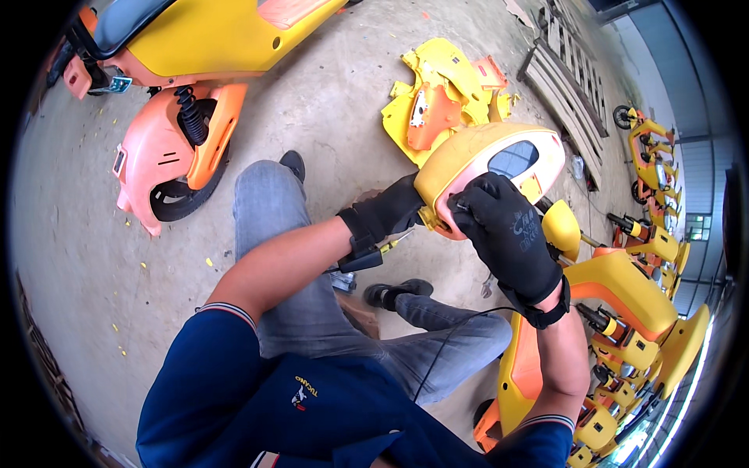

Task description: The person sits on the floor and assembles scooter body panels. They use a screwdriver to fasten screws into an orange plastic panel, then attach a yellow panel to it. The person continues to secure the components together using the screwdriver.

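Observation:
Before me a rounded yellow scooter cover (462, 156) is held up, with a faded pink-orange face and an oval grey-blue window. My left hand (392, 207), in a black glove, is closed on its left side; part of the fingers is behind the cover. Fingers curled, my black-gloved right hand (507, 226) presses against the pink rim. Whatever those fingers pinch is hidden. A thin yellow-tipped black tool or fitting (374, 256) shows by my left wrist; its kind is unclear.
Loose yellow and orange body panels (441, 97) lie on the concrete beyond the cover. A yellow-and-pink scooter (187, 148) stands at far left, another (624, 292) close at right. Wooden pallets (566, 101) lie behind. Several scooters line the right wall. A black cable (449, 335) crosses my leg.

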Tool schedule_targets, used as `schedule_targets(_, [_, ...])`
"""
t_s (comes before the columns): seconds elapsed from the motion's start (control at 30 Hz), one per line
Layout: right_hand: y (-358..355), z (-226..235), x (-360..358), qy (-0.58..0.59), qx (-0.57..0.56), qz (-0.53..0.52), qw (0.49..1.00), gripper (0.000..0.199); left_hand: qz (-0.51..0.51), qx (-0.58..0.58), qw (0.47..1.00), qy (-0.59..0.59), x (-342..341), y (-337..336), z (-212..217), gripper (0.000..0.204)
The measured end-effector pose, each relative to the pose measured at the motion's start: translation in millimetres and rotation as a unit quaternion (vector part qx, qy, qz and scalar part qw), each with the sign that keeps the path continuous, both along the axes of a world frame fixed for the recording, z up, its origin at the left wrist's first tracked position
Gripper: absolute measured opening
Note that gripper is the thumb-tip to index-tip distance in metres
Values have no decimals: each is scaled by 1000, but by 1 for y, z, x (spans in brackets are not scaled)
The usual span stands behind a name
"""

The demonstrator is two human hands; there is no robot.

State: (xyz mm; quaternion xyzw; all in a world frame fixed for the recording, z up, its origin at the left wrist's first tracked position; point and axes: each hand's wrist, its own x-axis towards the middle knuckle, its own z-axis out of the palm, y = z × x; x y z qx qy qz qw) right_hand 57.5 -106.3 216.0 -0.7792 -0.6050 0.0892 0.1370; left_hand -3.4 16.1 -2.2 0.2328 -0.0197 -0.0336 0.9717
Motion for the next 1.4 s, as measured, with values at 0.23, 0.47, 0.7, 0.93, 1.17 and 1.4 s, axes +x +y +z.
schedule_targets(0.23, [9, 4, 10, 56, -18, 18, 998, 15, 34, 284, 955, -79, 15, -1, 7, 71])
schedule_targets(0.47, [5, -2, 13, 87, 0, -3, 996, 15, -44, 204, 977, 37, -1, 5, 48, 69])
schedule_targets(0.7, [5, 0, 7, 93, 17, -34, 995, 13, -41, 290, 954, -59, 14, -2, 46, 63])
schedule_targets(0.93, [1, -7, 6, 65, -4, -51, 997, 10, -57, 57, 997, -3, 4, -9, 8, 59])
schedule_targets(1.17, [1, 1, 0, 41, -30, -48, 998, 9, -44, 391, 918, -47, -9, 17, 104, 50])
schedule_targets(1.4, [0, 3, -3, 12, -32, -43, 998, 11, -132, 494, 860, -1, 1, 17, 108, 55])
